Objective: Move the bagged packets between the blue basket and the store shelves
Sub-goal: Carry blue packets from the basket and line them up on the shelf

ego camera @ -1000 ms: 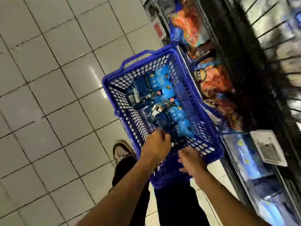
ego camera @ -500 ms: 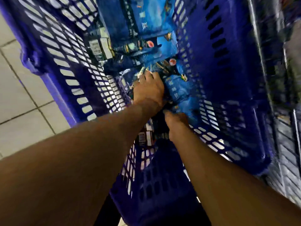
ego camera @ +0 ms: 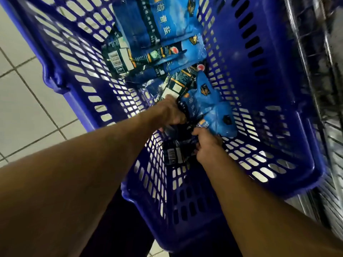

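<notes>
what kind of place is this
Most likely a shop aisle: a blue plastic shopping basket holds many identical blue bagged packets, wire shelving stands to its right, and the floor is pale tile.

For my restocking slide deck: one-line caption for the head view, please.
Both hands, left hand and right hand, grip blue packets inside the blue basket.

A blue basket (ego camera: 274, 112) with slotted walls carries the things. Blue bagged packets (ego camera: 159, 25) lie piled on its floor, from the far end down to the near end. One dark packet (ego camera: 174, 154) lies against the near wall. Pale floor tiles (ego camera: 24, 101) show beyond the basket's left rim.
</notes>
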Action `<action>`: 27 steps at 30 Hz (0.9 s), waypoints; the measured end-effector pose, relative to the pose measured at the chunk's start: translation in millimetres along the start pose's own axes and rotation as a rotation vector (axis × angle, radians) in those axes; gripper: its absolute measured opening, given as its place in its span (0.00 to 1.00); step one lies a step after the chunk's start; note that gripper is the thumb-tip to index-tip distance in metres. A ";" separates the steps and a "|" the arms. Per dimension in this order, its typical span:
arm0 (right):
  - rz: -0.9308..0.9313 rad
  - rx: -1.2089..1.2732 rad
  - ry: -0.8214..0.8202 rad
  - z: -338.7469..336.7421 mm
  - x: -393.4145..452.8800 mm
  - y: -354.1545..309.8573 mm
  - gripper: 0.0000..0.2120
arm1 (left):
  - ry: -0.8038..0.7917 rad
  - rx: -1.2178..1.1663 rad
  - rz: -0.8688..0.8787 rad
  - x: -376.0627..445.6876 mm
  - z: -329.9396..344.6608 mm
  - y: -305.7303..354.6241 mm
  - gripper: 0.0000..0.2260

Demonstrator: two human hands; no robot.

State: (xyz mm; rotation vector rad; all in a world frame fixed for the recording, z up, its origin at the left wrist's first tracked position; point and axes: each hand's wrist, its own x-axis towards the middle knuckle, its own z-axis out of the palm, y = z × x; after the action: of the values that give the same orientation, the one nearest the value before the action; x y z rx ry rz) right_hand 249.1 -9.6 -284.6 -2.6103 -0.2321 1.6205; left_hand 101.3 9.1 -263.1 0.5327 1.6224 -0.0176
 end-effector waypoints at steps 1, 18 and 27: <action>0.027 0.008 -0.009 -0.7 -3.6 1.8 0.18 | -0.025 0.030 -0.021 -3.9 -3.1 -2.0 0.18; 0.122 0.195 -0.294 13.3 -11.4 4.0 0.17 | -0.035 -0.197 0.018 -31.8 -41.8 -24.7 0.05; 0.136 0.235 -0.486 -9.4 -41.5 -3.7 0.10 | -0.015 -0.378 -0.005 -72.1 -40.7 -6.0 0.11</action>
State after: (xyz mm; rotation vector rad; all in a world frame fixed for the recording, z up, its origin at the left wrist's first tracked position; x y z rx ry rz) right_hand 239.1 -12.2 -243.2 -2.0708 0.1151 2.1589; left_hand 62.9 -6.7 -191.2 0.2359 1.5636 0.2763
